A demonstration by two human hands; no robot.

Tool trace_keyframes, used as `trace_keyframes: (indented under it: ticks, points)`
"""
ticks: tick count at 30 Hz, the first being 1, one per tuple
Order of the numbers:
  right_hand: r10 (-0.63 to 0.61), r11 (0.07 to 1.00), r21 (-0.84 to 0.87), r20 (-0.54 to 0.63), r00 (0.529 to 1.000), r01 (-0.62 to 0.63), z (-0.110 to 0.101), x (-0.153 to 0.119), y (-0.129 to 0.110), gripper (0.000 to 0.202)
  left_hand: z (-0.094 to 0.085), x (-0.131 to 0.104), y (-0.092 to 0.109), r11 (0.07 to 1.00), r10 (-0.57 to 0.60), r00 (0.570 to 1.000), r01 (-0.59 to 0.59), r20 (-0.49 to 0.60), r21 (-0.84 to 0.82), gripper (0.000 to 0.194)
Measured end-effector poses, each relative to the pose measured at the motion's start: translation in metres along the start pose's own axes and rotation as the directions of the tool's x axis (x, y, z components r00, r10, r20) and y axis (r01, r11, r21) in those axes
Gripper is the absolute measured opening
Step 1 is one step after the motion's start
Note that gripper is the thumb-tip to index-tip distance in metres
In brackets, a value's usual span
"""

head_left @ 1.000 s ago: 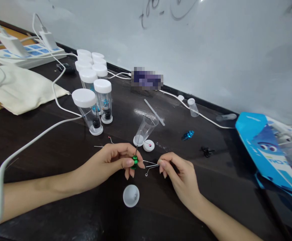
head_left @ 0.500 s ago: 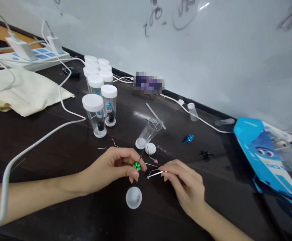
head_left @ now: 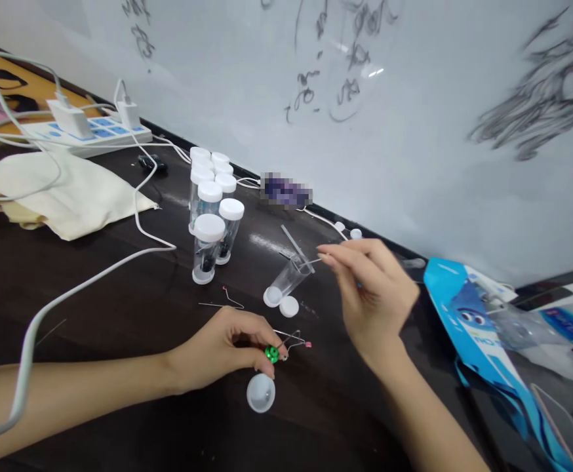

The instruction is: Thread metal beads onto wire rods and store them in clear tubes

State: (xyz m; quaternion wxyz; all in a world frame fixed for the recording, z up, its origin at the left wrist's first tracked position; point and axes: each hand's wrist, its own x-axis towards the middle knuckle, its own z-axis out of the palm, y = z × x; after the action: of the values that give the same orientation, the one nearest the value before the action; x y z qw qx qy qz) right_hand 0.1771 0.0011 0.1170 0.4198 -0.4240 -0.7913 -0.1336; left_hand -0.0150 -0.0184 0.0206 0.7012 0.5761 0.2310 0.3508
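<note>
Taking the left hand as the middle of my clock, I have the left hand [head_left: 240,344] low over the dark table, its thumb and fingers pinched on a green metallic piece [head_left: 271,354]; that piece sits at three o'clock, right at the fingertips. Thin bent wires reach out past it, one ending in a pink tip [head_left: 308,344], also at three; from here I can't tell which of them pass through the piece. Between two and three o'clock I see the right hand [head_left: 372,288], raised, thumb and forefinger closed on a slim pale rod [head_left: 311,261]. The rod's far end is at the mouth of a clear tube [head_left: 289,278], though I can't make out whether it is inside. The tube slants between one and two, with a round white cap [head_left: 289,307] just beside its base. At five o'clock, just beside the left fingertips, is a small translucent cup [head_left: 261,393]. White-lidded containers [head_left: 210,228] stand grouped at eleven, a pale cloth [head_left: 65,190] lies at ten, and a blue bag [head_left: 463,314] well apart at three.
</note>
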Motion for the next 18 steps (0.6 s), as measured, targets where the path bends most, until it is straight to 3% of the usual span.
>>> trace_keyframes:
  ticks: [3, 6, 10, 14, 16, 18]
  points:
    - [-0.039, 0.999, -0.027, 0.066, 0.997, 0.041, 0.010, -0.001, 0.000, 0.019, -0.001, 0.001, -0.002, 0.999, 0.016, 1.000, -0.016, 0.005, 0.041, 0.012]
    - [0.000, 1.000, -0.012, 0.063, 0.998, 0.001, 0.000, -0.006, -0.003, 0.024, -0.001, 0.001, -0.003, 0.998, 0.025, 1.000, -0.026, 0.012, 0.054, 0.012]
    - [0.097, 0.992, -0.079, -0.043, 0.994, -0.100, -0.037, -0.008, 0.001, 0.017, 0.000, -0.001, -0.003, 0.999, 0.003, 1.000, -0.004, 0.022, 0.042, 0.009]
    - [0.265, 0.915, -0.275, -0.141, 0.954, -0.295, -0.078, -0.017, 0.030, 0.017, 0.001, -0.002, -0.005, 0.998, 0.026, 0.999, -0.028, 0.037, 0.052, 0.009]
    - [0.381, 0.852, -0.380, -0.022, 0.924, -0.361, -0.091, -0.030, 0.053, 0.022, 0.001, -0.002, -0.005, 0.998, 0.027, 0.999, -0.028, 0.028, 0.060, 0.009]
    - [0.511, 0.771, -0.517, 0.156, 0.845, -0.371, -0.097, -0.049, 0.076, 0.023, 0.002, 0.000, -0.005, 0.999, 0.004, 1.000, -0.004, 0.009, 0.043, 0.009]
